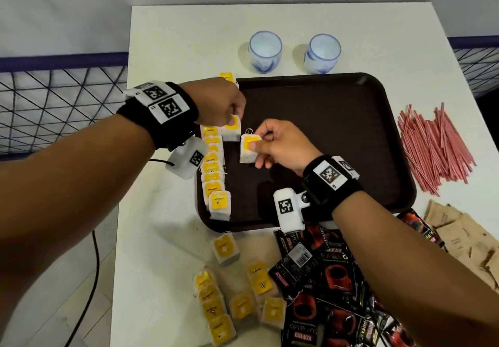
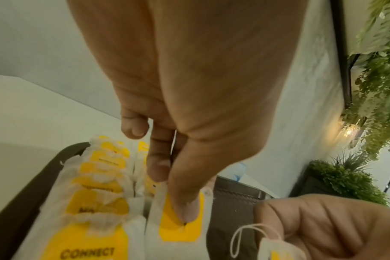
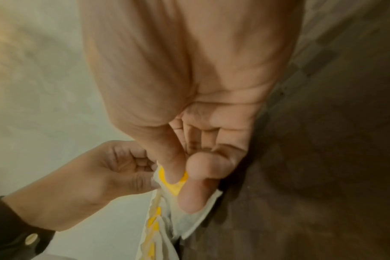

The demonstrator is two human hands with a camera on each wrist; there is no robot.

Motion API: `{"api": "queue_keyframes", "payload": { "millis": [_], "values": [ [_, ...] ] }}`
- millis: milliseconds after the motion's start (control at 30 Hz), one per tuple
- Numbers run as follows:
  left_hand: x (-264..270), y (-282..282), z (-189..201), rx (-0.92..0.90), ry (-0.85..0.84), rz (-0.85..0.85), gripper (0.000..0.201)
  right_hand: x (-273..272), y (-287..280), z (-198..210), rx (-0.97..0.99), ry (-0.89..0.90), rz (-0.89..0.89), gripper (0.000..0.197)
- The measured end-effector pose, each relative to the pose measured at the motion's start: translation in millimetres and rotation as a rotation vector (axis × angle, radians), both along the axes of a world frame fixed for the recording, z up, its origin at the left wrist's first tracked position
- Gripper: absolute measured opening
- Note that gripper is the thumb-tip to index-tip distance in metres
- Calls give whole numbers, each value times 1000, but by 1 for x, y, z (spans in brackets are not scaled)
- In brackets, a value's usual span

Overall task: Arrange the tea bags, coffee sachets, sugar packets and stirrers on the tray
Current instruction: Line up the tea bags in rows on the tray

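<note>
A dark brown tray [image 1: 337, 120] lies on the white table. Several yellow-tagged tea bags [image 1: 213, 174] form an overlapping row along its left side. My left hand [image 1: 237, 113] pinches one tea bag [image 1: 231, 130] by its top at the row's far end; in the left wrist view the thumb [image 2: 187, 198] presses on that bag's yellow tag [image 2: 180, 232]. My right hand [image 1: 259, 145] pinches a second tea bag [image 1: 249, 148] just above the tray, thumb on its tag [image 3: 174, 186]. More tea bags [image 1: 237, 300] lie loose near the table's front edge.
Black coffee sachets [image 1: 332, 279] are heaped at front right, brown sugar packets [image 1: 464, 236] beside them. Red stirrers [image 1: 432, 149] lie right of the tray. Two glass cups [image 1: 266, 51] [image 1: 322, 53] stand behind it. A black cable [image 1: 94, 265] hangs off the table's left edge.
</note>
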State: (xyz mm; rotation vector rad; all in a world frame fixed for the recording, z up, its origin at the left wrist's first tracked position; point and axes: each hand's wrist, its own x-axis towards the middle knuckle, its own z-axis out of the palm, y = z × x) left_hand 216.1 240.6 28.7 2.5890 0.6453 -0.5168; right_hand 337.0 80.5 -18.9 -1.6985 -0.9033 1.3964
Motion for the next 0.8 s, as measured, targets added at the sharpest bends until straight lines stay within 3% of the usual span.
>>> {"api": "queue_keyframes", "payload": {
  "millis": [233, 433, 800],
  "values": [
    [1, 7, 0, -27, -137, 141, 23, -2, 18, 1, 22, -27, 7, 14],
    [2, 10, 0, 3, -195, 143, 16, -6, 30, 2, 20, -32, 0, 14],
    [1, 21, -3, 18, -193, 120, 21, -7, 49, 1, 32, -106, -30, 16]
  ]
}}
